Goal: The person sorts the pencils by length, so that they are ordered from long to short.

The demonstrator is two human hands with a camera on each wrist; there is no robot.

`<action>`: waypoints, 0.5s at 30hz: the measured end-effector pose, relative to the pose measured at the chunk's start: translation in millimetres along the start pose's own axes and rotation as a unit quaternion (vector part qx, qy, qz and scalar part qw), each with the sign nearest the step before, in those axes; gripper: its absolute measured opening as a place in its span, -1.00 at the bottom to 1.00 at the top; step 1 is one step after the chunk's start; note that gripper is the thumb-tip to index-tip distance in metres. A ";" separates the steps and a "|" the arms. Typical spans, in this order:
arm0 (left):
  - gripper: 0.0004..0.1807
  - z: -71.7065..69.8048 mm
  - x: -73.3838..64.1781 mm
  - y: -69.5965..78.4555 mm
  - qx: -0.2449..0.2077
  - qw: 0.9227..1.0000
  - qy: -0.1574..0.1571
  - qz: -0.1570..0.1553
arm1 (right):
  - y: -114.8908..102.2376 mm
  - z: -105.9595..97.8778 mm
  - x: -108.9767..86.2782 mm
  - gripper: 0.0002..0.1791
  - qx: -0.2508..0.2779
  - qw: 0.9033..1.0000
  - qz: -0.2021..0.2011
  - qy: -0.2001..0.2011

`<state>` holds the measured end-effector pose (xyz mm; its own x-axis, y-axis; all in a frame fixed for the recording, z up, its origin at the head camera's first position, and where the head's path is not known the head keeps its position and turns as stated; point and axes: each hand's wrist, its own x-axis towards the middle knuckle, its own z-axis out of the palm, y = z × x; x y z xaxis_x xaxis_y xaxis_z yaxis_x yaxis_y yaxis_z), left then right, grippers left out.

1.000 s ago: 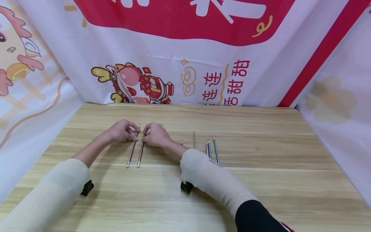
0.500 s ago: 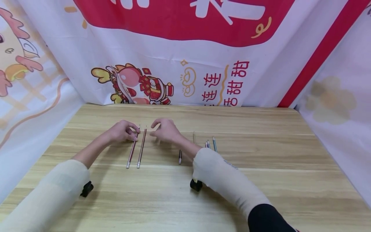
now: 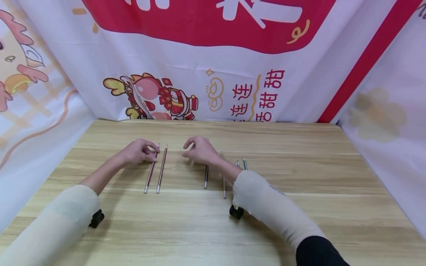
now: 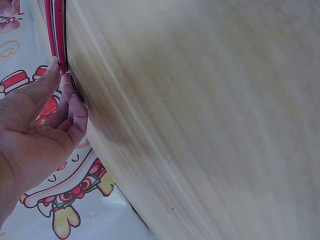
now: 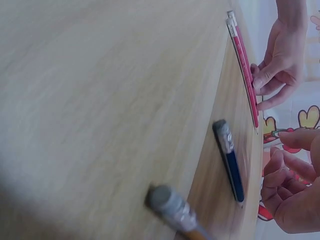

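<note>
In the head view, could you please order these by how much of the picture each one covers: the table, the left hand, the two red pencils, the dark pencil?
1. Table
2. Left hand
3. Left red pencil and right red pencil: look alike, so unranked
4. Dark pencil, partly hidden

The right hand [image 3: 202,150] is no longer pinching the nearer red pencil [image 3: 162,169]; it is withdrawing toward three o'clock, uncovering the six-o'clock end of the tan pencil [image 3: 224,188].
</note>
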<state>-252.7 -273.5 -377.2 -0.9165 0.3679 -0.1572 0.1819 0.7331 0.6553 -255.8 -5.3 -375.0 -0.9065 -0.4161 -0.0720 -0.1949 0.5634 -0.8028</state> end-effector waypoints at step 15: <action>-0.63 -1.2 -3.0 1.8 0.005 1.000 -0.008 0.005 | 10.1 -21.1 -12.5 -0.73 -0.011 1.000 -0.008 -0.002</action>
<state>-250.1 -274.0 -374.7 -0.9086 0.3846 -0.1627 0.1944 0.7344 0.6502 -254.3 20.7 -369.7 -0.9017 -0.4280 -0.0608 -0.2185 0.5726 -0.7902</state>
